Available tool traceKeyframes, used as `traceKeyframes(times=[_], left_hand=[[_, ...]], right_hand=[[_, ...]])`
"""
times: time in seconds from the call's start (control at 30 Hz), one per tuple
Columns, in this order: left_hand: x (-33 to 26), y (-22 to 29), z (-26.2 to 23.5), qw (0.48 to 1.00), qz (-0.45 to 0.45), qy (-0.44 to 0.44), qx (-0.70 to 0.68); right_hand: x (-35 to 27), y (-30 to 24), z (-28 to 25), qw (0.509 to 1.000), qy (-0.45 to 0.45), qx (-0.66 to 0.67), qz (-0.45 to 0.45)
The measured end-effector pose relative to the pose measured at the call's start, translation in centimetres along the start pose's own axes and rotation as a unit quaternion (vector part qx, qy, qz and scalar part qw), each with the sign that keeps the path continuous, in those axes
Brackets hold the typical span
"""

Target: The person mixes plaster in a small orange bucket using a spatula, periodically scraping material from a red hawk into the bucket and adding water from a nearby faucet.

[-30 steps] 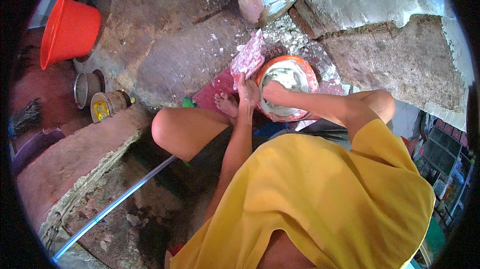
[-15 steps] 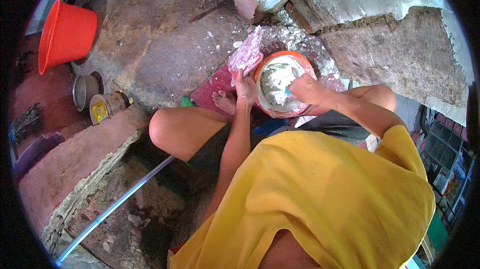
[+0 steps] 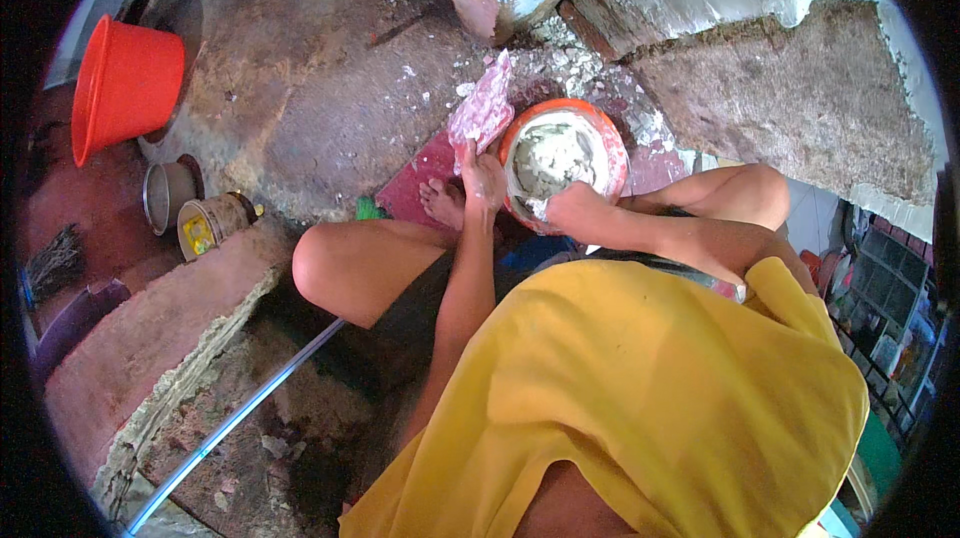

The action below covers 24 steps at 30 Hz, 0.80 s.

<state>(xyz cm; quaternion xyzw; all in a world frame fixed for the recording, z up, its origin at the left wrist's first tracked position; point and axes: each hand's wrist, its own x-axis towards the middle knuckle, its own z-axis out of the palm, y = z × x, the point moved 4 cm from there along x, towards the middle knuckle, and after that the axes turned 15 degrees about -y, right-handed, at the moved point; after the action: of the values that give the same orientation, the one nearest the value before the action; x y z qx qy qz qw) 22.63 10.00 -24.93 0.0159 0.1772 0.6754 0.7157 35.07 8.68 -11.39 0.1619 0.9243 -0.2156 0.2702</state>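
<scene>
A round orange-rimmed tub (image 3: 618, 153) sits between my legs, its inside smeared with thick white paste (image 3: 556, 160). My right hand (image 3: 578, 210) is closed at the tub's near rim, its fingers wrapped round a small tool coated in white at the tip; the hand hides most of it, so its kind is unclear. Left of the tub, my left hand (image 3: 485, 181) grips the near end of a crumpled pink plastic bag (image 3: 482, 116) streaked with white. White residue marks the left fingers.
A red bucket (image 3: 140, 88) lies tipped at the far left. Below it are a metal pot (image 3: 166, 196) and a stained pail (image 3: 212, 225). White crumbs (image 3: 575, 63) litter the ground by the wall's foot. A pale pole (image 3: 235, 428) slants across the lower left.
My right hand has moved toward me, from over the paste to the tub's near rim, uncovering the inside. My left hand stays at the pink bag. The view has shifted slightly.
</scene>
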Motion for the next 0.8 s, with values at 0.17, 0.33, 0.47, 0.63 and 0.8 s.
traceKeyframes(times=[0.17,0.33,0.47,0.63,0.8], left_hand=[[-0.4,-0.5,-0.7,0.998,-0.01,0.07,0.005],[-0.5,0.0,1.0,0.999,0.008,0.028,-0.03],[-0.3,0.7,3.2,0.999,0.037,0.01,0.01],[0.1,-0.2,-0.3,0.999,0.002,-0.018,-0.047],[-0.2,-0.1,0.7,0.999,0.008,-0.012,-0.044]], right_hand=[[4.5,0.1,3.8,1.0,0.013,-0.002,0.0],[7.1,1.6,5.9,0.999,0.033,-0.017,0.011],[6.4,8.1,7.2,0.998,-0.032,-0.03,0.054],[0.8,10.8,5.8,0.995,-0.02,0.016,0.093],[-4.0,10.0,0.7,0.989,-0.058,0.052,0.123]])
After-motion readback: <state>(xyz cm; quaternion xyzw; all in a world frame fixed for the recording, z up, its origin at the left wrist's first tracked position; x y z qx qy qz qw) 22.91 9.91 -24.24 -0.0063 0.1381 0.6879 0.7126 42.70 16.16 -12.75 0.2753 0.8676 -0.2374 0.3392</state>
